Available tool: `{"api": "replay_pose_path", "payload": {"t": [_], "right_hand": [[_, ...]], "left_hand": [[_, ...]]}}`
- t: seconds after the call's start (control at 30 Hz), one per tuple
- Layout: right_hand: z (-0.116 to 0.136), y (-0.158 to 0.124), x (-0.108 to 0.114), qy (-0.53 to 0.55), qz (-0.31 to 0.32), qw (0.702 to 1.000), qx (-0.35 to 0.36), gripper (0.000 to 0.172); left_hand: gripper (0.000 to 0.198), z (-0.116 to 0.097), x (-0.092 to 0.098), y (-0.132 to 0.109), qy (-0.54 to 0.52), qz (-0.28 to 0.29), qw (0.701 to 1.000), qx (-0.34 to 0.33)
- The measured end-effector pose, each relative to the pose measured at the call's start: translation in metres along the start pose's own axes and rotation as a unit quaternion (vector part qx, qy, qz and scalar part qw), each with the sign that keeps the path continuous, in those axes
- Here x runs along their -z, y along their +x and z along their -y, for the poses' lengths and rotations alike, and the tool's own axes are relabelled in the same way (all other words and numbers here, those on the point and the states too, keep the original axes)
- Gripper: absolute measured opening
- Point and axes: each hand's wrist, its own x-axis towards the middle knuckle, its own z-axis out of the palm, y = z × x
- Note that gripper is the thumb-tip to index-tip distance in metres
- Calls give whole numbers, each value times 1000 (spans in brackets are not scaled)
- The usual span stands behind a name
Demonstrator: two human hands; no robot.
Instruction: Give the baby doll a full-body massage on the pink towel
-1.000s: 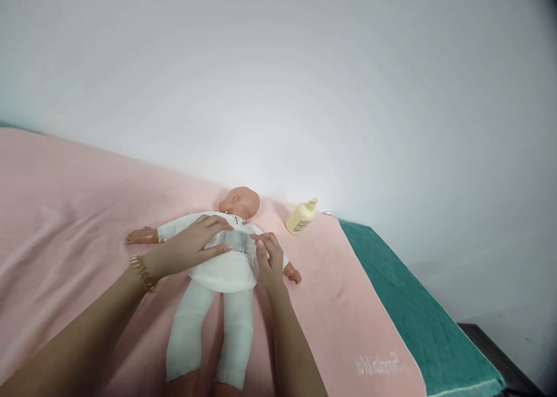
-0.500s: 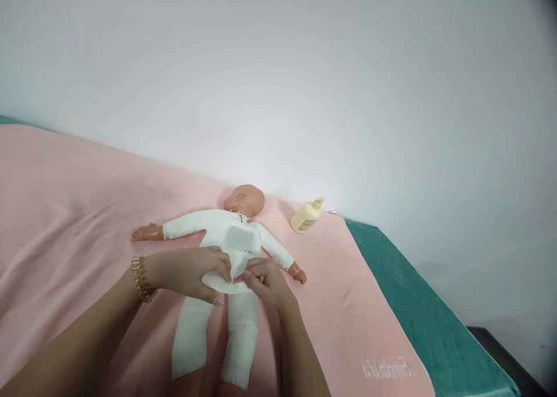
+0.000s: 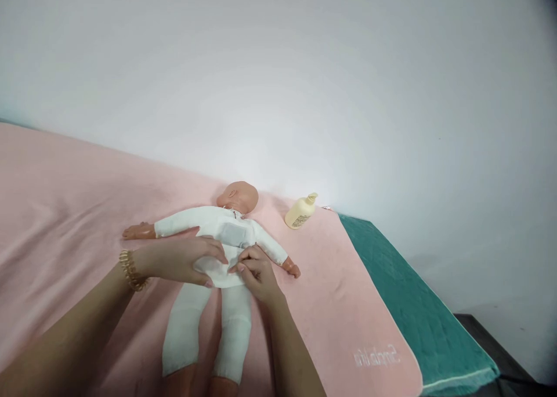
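Observation:
A baby doll (image 3: 187, 218) with a white cloth body lies on a pink blanket, its bald head (image 3: 243, 197) turned to the left side. A grey rectangular panel (image 3: 235, 234) shows on its upper torso. My left hand (image 3: 187, 260) rests on the doll's lower torso, thumb spread apart from the fingers over the white cloth (image 3: 226, 280). Close beside it, my right hand (image 3: 256, 272) is closed in a pinch at the doll's waist. Whatever sits between its fingertips is too small or hidden to make out.
A cream pump bottle (image 3: 300, 213) stands near the wall, right of the doll's head. The pink blanket (image 3: 339, 304) lies over a green cover (image 3: 404, 292), which shows along the right edge. A dark surface (image 3: 487, 339) is at the lower right. The pale wall (image 3: 278, 83) rises behind.
The view has shifted slightly, so everything sits a little further left. My right hand's fingers have risen a little from the cloth toward the grey panel. My left hand stays on the lower torso.

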Motion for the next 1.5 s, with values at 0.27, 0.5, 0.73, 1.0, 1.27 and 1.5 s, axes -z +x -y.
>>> {"api": "replay_pose_path", "payload": {"t": [0.27,0.5,0.73,1.0,1.27,1.5], "right_hand": [[-4,2,-3,26,-4,998,-65,32],[-2,5,-3,64,-16,992,-110,38],[-3,5,-5,94,-57,982,-156,43],[-10,6,-9,80,-36,982,-169,41],[-17,6,-8,74,-59,981,-172,39],[-16,9,-8,43,-25,982,-183,35]], "left_hand": [[34,9,-3,-1,38,-17,999,-6],[28,7,-3,3,29,-33,999,1],[41,-3,0,5,27,-23,999,36],[34,-5,-1,13,12,4,998,64],[25,13,-9,17,8,-69,995,70],[28,14,-17,20,18,-73,994,75]]}}
